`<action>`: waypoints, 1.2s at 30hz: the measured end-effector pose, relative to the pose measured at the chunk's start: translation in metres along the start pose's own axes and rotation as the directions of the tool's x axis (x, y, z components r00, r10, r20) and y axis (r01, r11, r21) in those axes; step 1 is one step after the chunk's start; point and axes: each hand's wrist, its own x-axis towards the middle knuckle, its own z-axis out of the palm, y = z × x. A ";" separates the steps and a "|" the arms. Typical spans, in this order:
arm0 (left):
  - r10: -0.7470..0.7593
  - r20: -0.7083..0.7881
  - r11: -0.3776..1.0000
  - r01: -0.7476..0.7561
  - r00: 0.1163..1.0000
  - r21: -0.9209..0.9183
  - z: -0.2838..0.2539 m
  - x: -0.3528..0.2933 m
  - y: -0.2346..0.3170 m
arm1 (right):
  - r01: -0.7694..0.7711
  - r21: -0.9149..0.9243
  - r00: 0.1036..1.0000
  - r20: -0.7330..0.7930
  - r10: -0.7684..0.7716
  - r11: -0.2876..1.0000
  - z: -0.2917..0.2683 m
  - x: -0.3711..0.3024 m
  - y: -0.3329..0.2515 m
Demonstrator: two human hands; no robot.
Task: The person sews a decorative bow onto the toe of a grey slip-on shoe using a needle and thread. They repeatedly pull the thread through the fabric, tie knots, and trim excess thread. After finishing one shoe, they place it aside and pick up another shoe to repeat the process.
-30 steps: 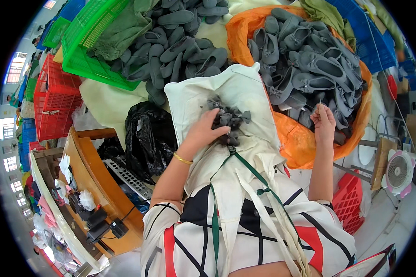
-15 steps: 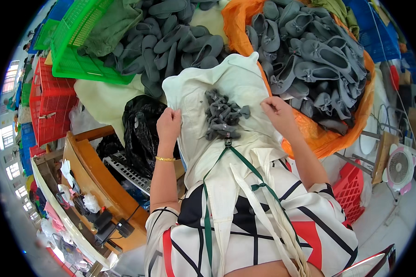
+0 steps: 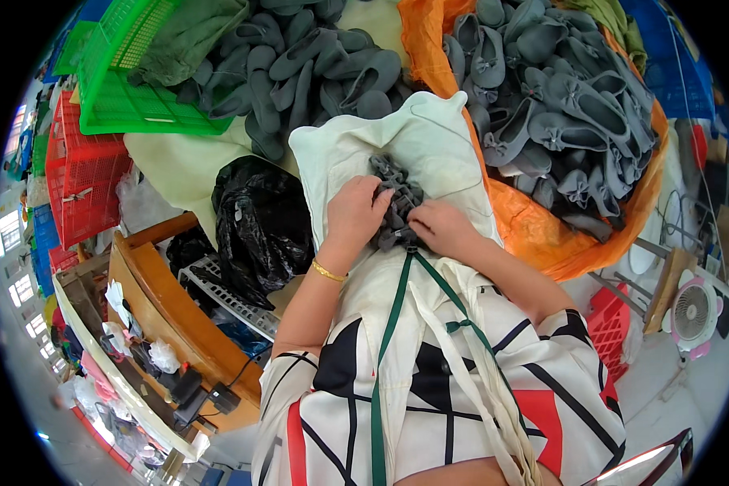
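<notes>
A small heap of dark grey fabric bows [image 3: 395, 212] lies on a white cloth [image 3: 332, 154] spread over my lap. My left hand [image 3: 355, 212], with a gold bracelet at its wrist, is closed with its fingertips on the heap's left side. At the right side my right hand [image 3: 447, 227] is closed in a pinch, its fingertips against the bows. Whatever sits between those fingertips is too small to make out. A thin dark line, like thread, curves over the cloth beside my right hand. Below the heap hangs a green strap [image 3: 397, 324].
Grey shoes with bows [image 3: 571, 125] fill an orange sack [image 3: 535, 243] at the far right. More grey shoes [image 3: 300, 73] lie at the back, beside a green crate [image 3: 150, 105]. A black plastic bag [image 3: 259, 219] and a wooden drawer unit [image 3: 170, 300] stand to the left.
Both hands have moved inward, from the two sides of the white cloth onto the heap of bows. The view has shifted slightly.
</notes>
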 end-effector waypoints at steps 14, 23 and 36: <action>-0.324 0.336 0.190 0.409 0.884 -0.892 -0.023 -0.006 -0.005 | -0.333 0.760 0.929 0.163 0.332 0.558 -0.020 0.060 -0.027; -0.157 0.441 0.361 0.466 0.884 -0.807 -0.049 -0.003 -0.013 | -0.022 0.329 1.000 0.006 0.021 0.944 -0.020 0.062 -0.035; 0.151 0.031 0.932 -0.132 0.988 -0.336 -0.067 -0.006 -0.013 | -0.197 0.471 0.976 0.008 0.219 0.860 -0.046 0.059 -0.053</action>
